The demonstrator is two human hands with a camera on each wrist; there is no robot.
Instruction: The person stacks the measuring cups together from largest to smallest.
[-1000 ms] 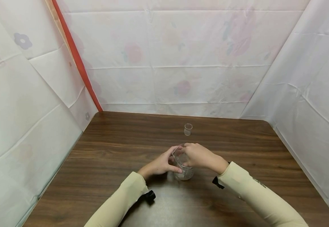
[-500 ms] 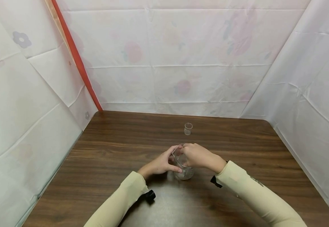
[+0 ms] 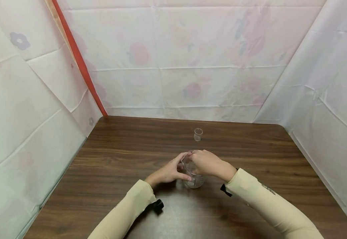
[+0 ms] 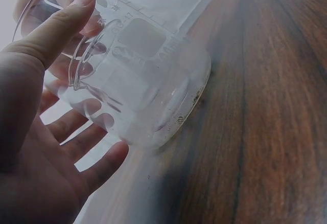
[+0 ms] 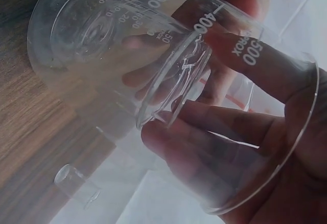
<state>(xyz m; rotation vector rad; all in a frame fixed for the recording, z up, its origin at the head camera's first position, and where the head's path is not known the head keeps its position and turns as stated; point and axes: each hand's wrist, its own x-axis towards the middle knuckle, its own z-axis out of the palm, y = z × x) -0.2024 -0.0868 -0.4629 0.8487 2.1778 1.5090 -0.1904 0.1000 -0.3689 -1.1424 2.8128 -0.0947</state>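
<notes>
A large clear beaker [image 3: 196,183] with white graduation marks stands on the wooden table in the head view. My left hand [image 3: 167,172] grips it from the left, with the thumb on the near side and the other fingers spread around the far side. Inside it sits a smaller graduated glass beaker [image 5: 135,32], seen through the outer wall in the right wrist view; two rims show close together there. My right hand [image 3: 208,162] reaches in through the large beaker's mouth, and its fingers [image 5: 158,137] pinch at the inner rim.
A tiny clear beaker [image 3: 198,134] stands upright farther back on the brown wooden table [image 3: 125,139]. Pale printed sheeting [image 3: 173,56] hangs behind and on both sides, with a red strip [image 3: 80,61] at the back left corner.
The head view has shifted slightly, and the right forearm has drifted a little to the left. Both hands keep about the same hold.
</notes>
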